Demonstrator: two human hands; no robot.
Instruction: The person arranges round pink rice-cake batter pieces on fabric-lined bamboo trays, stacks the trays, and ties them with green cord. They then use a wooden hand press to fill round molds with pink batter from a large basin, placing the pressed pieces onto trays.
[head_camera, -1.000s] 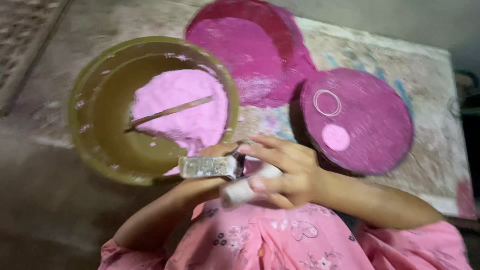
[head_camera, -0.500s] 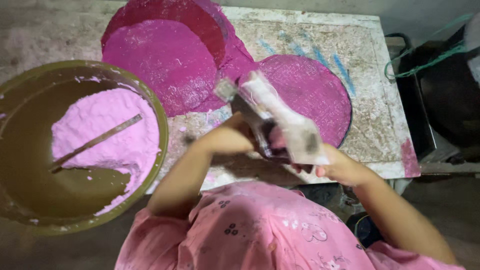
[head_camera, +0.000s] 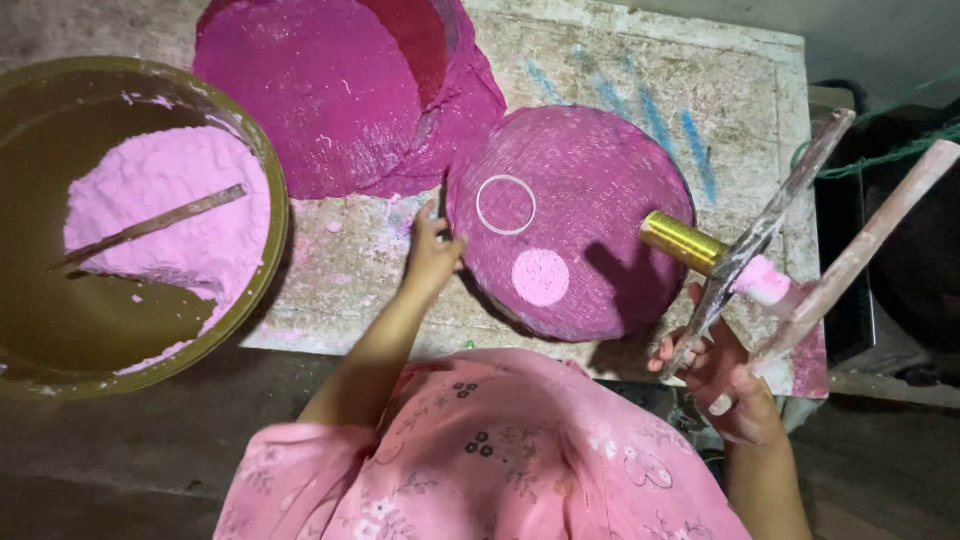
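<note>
L hand (head_camera: 432, 250) open, fingertips on rim of round magenta woven disc (head_camera: 600, 190); R hand (head_camera: 725, 375) grips gold-handled, pink-stained roller tool (head_camera: 745, 262) lying just right of disc, long axis up-right.

A low, worn slab table (head_camera: 640, 60) with a pale, scratched top, stained pink and streaked with blue, stands on a rough grey concrete floor (head_camera: 90, 470). The light is dim and falls from above. To the right lies dark clutter, perhaps a stool, crossed by a green cord (head_camera: 900, 150).
</note>
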